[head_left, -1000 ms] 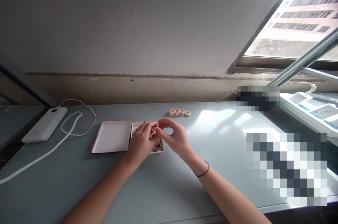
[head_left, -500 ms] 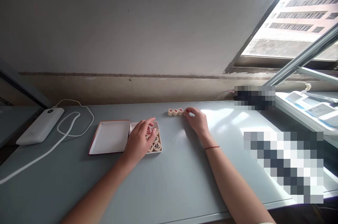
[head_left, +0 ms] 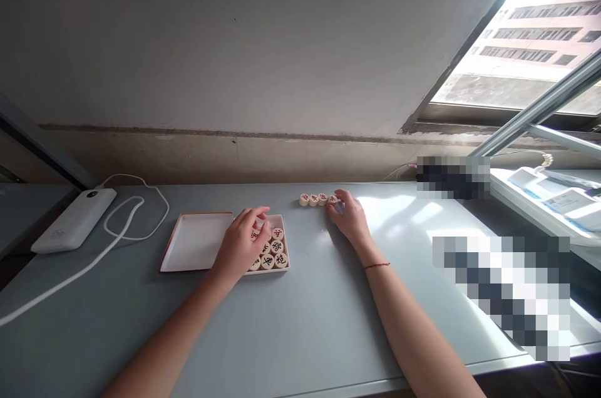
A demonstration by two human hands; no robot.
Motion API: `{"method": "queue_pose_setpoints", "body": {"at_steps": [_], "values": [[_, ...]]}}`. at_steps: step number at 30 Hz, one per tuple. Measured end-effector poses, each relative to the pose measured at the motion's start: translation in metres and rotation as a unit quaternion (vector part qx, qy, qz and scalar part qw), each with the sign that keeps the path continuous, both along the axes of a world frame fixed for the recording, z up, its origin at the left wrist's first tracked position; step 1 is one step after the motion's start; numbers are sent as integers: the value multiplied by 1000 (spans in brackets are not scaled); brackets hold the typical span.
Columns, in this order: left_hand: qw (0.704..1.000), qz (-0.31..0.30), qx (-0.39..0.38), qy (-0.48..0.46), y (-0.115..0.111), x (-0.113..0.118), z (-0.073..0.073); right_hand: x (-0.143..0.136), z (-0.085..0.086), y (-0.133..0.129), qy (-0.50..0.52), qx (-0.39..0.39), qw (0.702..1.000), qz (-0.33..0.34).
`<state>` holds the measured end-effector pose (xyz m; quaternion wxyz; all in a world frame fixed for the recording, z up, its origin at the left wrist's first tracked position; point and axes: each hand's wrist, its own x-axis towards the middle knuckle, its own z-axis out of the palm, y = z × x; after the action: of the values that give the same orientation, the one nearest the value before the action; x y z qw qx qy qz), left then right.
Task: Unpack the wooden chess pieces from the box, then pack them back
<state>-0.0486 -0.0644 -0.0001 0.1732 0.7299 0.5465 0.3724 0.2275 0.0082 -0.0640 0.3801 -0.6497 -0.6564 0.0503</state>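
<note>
- Left hand: fingers loosely spread over a shallow, square, white, card-like box; contact unclear. A light touch suits.
- Round, pale, wood-like discs, lettered red or black, lie inside the box.
- Right hand: thumb and forefinger flank the rightmost red-lettered disc, last of a four-disc row on the smooth grey tabletop; cannot tell whether pinching. Advised: a level, straight-up release, so neighbours are not knocked.

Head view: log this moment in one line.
left hand: over xiangqi box | right hand: at rightmost xiangqi piece of row, grip unclear | box lid: left of box
</note>
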Motion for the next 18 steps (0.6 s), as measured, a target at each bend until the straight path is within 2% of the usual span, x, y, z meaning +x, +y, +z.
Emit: {"method": "queue_pose_setpoints", "body": {"at_steps": [2, 4, 7, 10, 13, 18], "values": [[1000, 2, -1, 24, 6, -11, 3, -10, 9, -5, 7, 47, 999, -4], [998, -7, -18, 62, 12, -24, 5, -27, 20, -14, 43, 49, 998, 25], [985, -7, -80, 154, 17, -40, 3, -61, 33, -31, 134, -58, 978, 150], [962, 20, -103, 253, 16, -44, -3, -88, 36, -46, 112, -123, 956, 242], [948, 18, -108, 299, 11, -40, -3, -99, 35, -53, 64, -135, 955, 257], [948, -21, -179, 262, 9, -38, 14, -98, 32, -54, 45, -142, 956, 254]]}}
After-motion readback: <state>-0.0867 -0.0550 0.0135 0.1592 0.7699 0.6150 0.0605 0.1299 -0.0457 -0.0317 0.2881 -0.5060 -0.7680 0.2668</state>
